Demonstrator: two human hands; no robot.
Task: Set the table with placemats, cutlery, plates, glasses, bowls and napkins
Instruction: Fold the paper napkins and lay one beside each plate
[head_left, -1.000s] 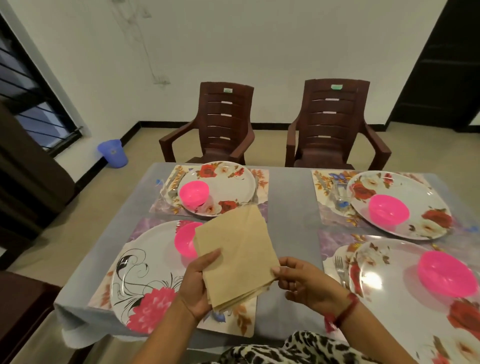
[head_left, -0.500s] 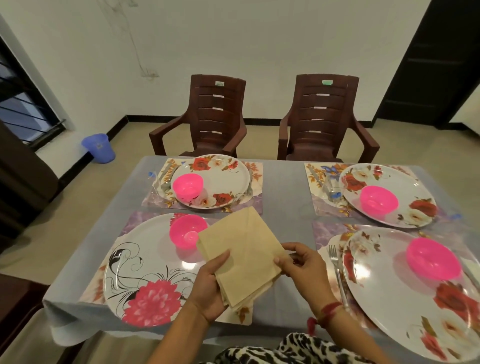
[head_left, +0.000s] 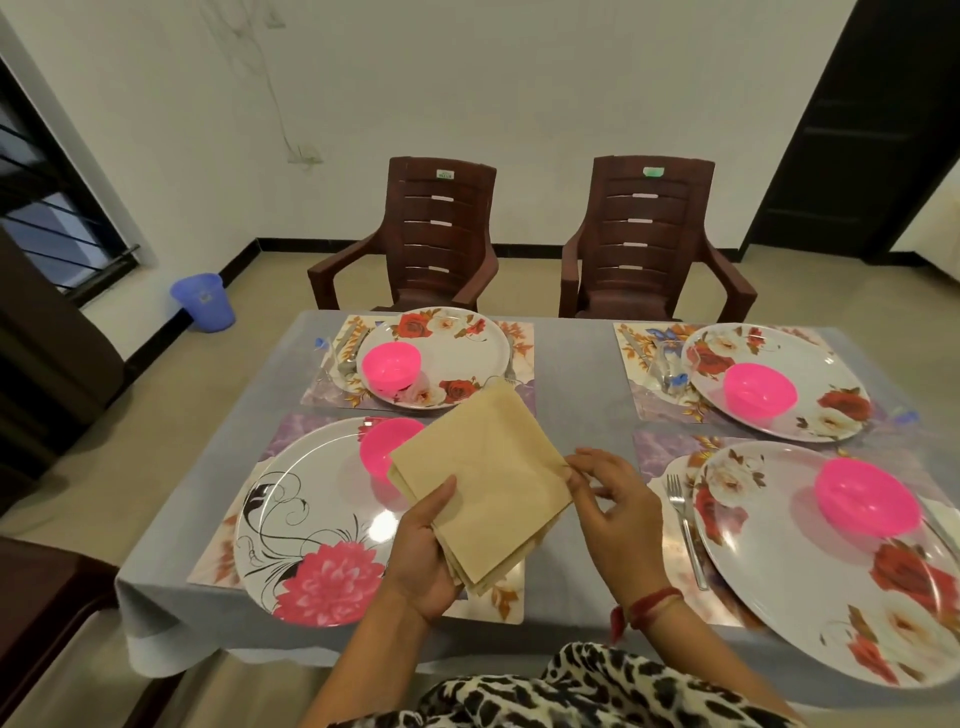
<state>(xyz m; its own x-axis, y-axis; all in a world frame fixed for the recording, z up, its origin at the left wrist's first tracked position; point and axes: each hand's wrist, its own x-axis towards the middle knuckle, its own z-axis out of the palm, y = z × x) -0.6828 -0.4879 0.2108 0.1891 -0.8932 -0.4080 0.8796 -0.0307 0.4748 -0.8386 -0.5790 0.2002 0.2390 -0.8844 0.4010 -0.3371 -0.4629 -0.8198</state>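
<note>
On the grey table (head_left: 571, 410) all four places look laid, so I judge this is the napkin step. The tan napkin stack (head_left: 483, 483), folded square and turned cornerwise, hangs over the near-left plate (head_left: 311, 514). My left hand (head_left: 426, 561) grips it, thumb on top; my right hand (head_left: 618, 509) pinches its right corner. Next I need to peel one napkin free without dragging the rest along.

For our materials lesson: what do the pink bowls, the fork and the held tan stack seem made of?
Pink bowls: probably plastic, glossy, faintly translucent, glowing at the rim.
Fork: metal, likely steel, polished with bright reflections.
Napkin stack: matte, thin layered edges; paper or cloth, cannot tell.
</note>
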